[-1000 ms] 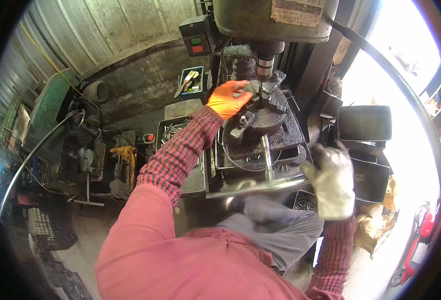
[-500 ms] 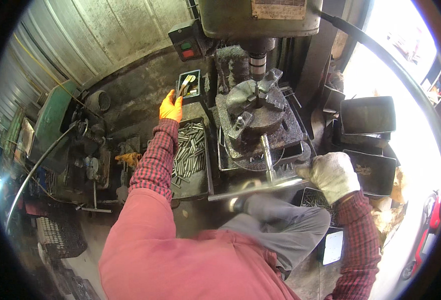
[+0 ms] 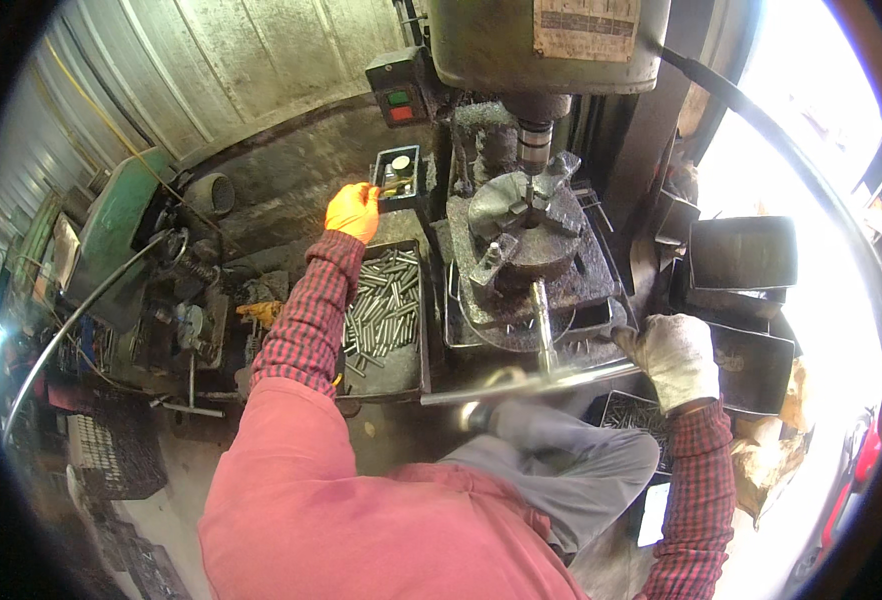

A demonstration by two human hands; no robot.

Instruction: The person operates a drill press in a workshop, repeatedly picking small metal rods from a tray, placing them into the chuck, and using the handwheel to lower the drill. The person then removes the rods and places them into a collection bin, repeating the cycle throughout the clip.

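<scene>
My left hand [image 3: 353, 212], in an orange glove, is closed on a slim brownish tool [image 3: 393, 186] whose kind I cannot make out. The tool reaches into a small dark box [image 3: 418, 185] that holds a round yellowish-topped item and other small things. My right hand [image 3: 676, 362], in a whitish work glove, grips the right end of a long metal crossbar [image 3: 491, 388]. This bar crosses the end of a shaft [image 3: 543, 325] coming from the round chuck [image 3: 523, 225] under the drill press [image 3: 546, 45]. The bar's left end is blurred.
A tray of short metal pins [image 3: 386, 310] lies below the small box. Another bin of pins [image 3: 633, 415] sits near my right knee, with dark bins [image 3: 741, 255] beyond my right hand. A switch box [image 3: 398, 95] hangs left of the drill. Greasy machinery [image 3: 186, 300] stands left.
My left hand has lowered the tool from above the small box into it. My right hand stays on the crossbar. The whole view has shifted slightly.
</scene>
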